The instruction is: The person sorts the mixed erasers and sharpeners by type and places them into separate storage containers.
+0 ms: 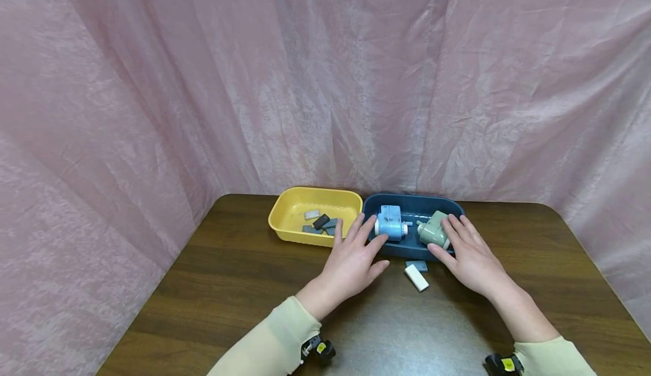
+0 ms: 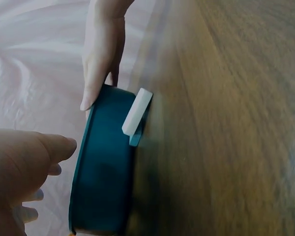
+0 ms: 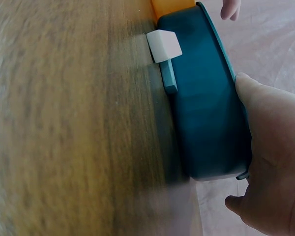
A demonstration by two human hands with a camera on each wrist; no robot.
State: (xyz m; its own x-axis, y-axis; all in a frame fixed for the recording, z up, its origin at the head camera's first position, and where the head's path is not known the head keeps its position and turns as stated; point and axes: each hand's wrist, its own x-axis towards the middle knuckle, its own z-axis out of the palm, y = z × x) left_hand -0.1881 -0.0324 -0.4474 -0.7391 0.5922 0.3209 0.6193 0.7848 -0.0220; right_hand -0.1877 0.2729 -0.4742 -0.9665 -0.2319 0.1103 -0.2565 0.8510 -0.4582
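Note:
A dark blue tray (image 1: 422,201) holds a light blue object (image 1: 390,223) with white round ends and a sage green object (image 1: 432,230) of similar build; their kind is unclear. My left hand (image 1: 351,263) hovers over the tray's left end with fingers spread, near the light blue object and holding nothing. My right hand (image 1: 473,257) is at the tray's right end, fingers extended beside the green object. In the right wrist view its thumb (image 3: 246,88) lies at the tray's rim; whether the fingertips touch the green object cannot be told.
To the left, a yellow tray (image 1: 287,234) contains several small grey, dark and white blocks (image 1: 321,221). A white block (image 1: 417,278) and a blue-grey block (image 1: 417,265) lie on the wooden table (image 1: 229,285) before the blue tray. Pink curtain (image 1: 325,82) hangs behind.

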